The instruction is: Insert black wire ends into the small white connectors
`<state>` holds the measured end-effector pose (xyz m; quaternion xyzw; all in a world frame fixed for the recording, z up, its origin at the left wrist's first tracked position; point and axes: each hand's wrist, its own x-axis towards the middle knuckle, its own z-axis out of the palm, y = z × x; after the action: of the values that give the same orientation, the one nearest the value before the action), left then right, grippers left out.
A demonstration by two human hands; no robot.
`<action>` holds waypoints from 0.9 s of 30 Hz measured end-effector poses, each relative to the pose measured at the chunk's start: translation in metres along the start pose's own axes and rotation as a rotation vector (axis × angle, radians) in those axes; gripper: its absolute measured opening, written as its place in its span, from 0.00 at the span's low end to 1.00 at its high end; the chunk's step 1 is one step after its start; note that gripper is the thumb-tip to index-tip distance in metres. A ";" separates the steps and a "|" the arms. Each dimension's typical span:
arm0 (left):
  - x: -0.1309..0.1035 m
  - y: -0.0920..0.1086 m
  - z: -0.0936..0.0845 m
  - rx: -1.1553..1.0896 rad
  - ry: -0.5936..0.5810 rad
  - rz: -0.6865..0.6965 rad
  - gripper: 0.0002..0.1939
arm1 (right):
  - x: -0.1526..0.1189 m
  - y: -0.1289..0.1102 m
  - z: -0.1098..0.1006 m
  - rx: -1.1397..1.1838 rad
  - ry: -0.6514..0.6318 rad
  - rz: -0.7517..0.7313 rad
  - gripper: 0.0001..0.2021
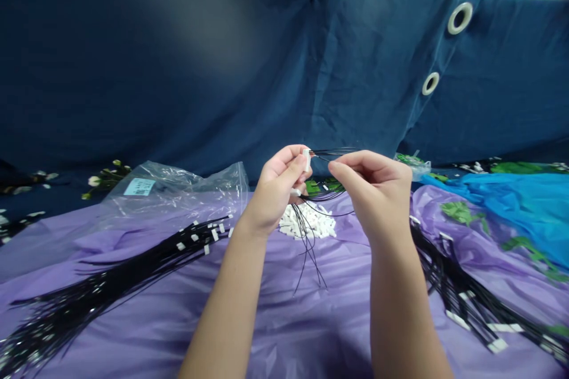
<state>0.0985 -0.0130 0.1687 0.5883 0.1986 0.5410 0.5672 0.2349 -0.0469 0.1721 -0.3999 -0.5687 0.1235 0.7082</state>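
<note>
Near the middle of the head view, my left hand (282,186) pinches a white connector (306,160) between thumb and fingers. Thin black wires (333,151) run from this connector toward the right. My right hand (373,183) has thumb and forefinger closed on one black wire, a little right of the connector. A second white connector (296,192) shows beneath the left fingers, with wires attached. Loose wires (306,243) dangle below it, in front of a pile of small white connectors (317,222). The other fingers of my right hand are curled, partly hidden.
Black wire bundles with white connectors lie at left (146,266) and right (466,290) on a purple cloth (311,331). A clear plastic bag (195,186) lies behind the left bundle. Blue sheeting (520,195) is at the right, and a dark blue curtain (200,59) hangs behind.
</note>
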 end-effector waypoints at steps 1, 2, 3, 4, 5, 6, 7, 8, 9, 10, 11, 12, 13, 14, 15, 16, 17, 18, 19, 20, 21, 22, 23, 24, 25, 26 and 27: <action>0.000 0.000 0.000 0.003 -0.008 -0.002 0.10 | 0.000 -0.001 0.000 -0.005 -0.008 0.009 0.04; 0.000 0.000 0.001 0.004 -0.011 -0.003 0.10 | 0.000 -0.003 0.000 -0.010 -0.016 0.018 0.04; 0.000 0.000 0.001 0.005 -0.011 -0.004 0.10 | -0.001 -0.004 0.000 -0.015 -0.025 0.025 0.04; 0.000 0.000 0.001 0.005 -0.008 -0.005 0.10 | -0.001 -0.005 0.000 -0.020 -0.032 0.030 0.04; 0.000 0.000 0.001 0.006 -0.007 -0.007 0.10 | -0.001 -0.006 -0.001 -0.025 -0.035 0.032 0.04; 0.000 0.000 0.001 0.009 -0.007 -0.008 0.10 | -0.002 -0.007 -0.001 -0.029 -0.036 0.034 0.04; 0.000 0.000 0.001 0.014 -0.007 -0.008 0.10 | -0.002 -0.007 -0.001 -0.032 -0.037 0.036 0.04; 0.000 0.000 0.001 0.020 -0.007 -0.006 0.10 | -0.003 -0.008 -0.002 -0.033 -0.037 0.038 0.05; 0.000 0.000 0.001 0.025 -0.007 -0.002 0.10 | -0.003 -0.008 -0.001 -0.031 -0.037 0.040 0.05; 0.000 -0.001 0.001 0.030 -0.005 0.004 0.10 | -0.004 -0.008 -0.001 -0.029 -0.035 0.041 0.05; 0.000 -0.001 0.001 0.036 0.000 0.012 0.09 | -0.004 -0.008 -0.001 -0.030 -0.033 0.039 0.05; 0.000 -0.001 0.001 0.043 0.007 0.019 0.09 | -0.004 -0.008 -0.001 -0.041 -0.029 0.029 0.05; 0.000 -0.001 0.001 0.050 0.014 0.023 0.09 | -0.004 -0.008 -0.002 -0.064 -0.026 0.005 0.05; 0.000 -0.001 0.000 0.056 0.022 0.024 0.09 | -0.003 -0.008 -0.002 -0.103 -0.024 -0.041 0.04; 0.000 -0.001 0.000 0.060 0.029 0.020 0.10 | -0.003 -0.007 -0.003 -0.155 -0.027 -0.110 0.04; 0.000 0.000 0.000 0.061 0.035 0.011 0.10 | -0.002 -0.007 -0.004 -0.212 -0.031 -0.197 0.04; 0.000 0.000 0.001 0.059 0.040 -0.001 0.10 | -0.001 -0.006 -0.005 -0.268 -0.036 -0.297 0.05; -0.001 0.001 0.001 0.056 0.043 -0.014 0.10 | 0.000 -0.005 -0.007 -0.315 -0.043 -0.395 0.05; -0.001 0.002 0.001 0.053 0.045 -0.025 0.10 | 0.001 -0.004 -0.008 -0.351 -0.047 -0.481 0.05; -0.002 0.003 0.001 0.052 0.047 -0.035 0.10 | 0.002 -0.002 -0.009 -0.377 -0.052 -0.549 0.05; -0.002 0.004 0.001 0.051 0.046 -0.043 0.10 | 0.003 -0.001 -0.011 -0.392 -0.056 -0.598 0.06; -0.003 0.004 0.001 0.048 0.045 -0.049 0.10 | 0.003 0.001 -0.012 -0.401 -0.058 -0.633 0.06; -0.003 0.005 0.001 0.041 0.043 -0.053 0.09 | 0.004 0.003 -0.013 -0.407 -0.059 -0.656 0.06; -0.003 0.005 0.001 0.033 0.040 -0.059 0.09 | 0.004 0.005 -0.013 -0.411 -0.059 -0.671 0.06; -0.003 0.006 0.001 0.025 0.038 -0.064 0.09 | 0.005 0.007 -0.014 -0.412 -0.061 -0.678 0.06; -0.003 0.006 0.001 0.018 0.035 -0.069 0.09 | 0.006 0.008 -0.015 -0.410 -0.065 -0.677 0.06; -0.003 0.006 0.001 0.014 0.031 -0.072 0.09 | 0.006 0.009 -0.015 -0.407 -0.070 -0.670 0.06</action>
<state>0.0959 -0.0176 0.1726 0.5763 0.2320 0.5280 0.5790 0.2528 -0.0435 0.1696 -0.3198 -0.7043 -0.2161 0.5958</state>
